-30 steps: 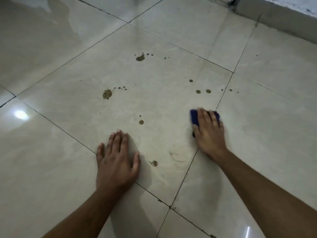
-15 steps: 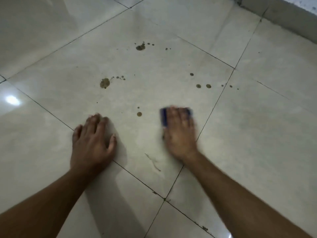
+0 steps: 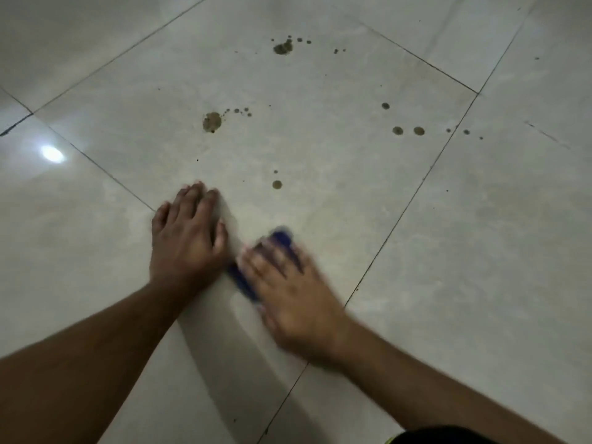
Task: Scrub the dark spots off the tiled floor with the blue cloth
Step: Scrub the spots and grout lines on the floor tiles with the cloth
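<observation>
My right hand (image 3: 291,293) presses the blue cloth (image 3: 243,282) flat on the glossy beige tiled floor (image 3: 352,193); hand and cloth are blurred by motion. Most of the cloth is hidden under the palm, with blue showing at the fingertips and the left side. My left hand (image 3: 185,238) lies flat on the floor just left of it, fingers spread, almost touching the cloth. Dark brown spots lie beyond both hands: a small one (image 3: 277,184), a big blotch (image 3: 212,122), another blotch (image 3: 283,48) farther off, and a pair (image 3: 408,131) to the right.
Dark grout lines (image 3: 413,193) cross the floor diagonally. A bright light reflection (image 3: 51,154) shines on the left tile. Tiny specks (image 3: 466,132) sit by the right grout line. A dark garment edge (image 3: 448,435) shows at the bottom right.
My right hand has swept the cloth leftward and nearer to me, from the right grout line to beside my left hand. The smear near my hands is no longer visible.
</observation>
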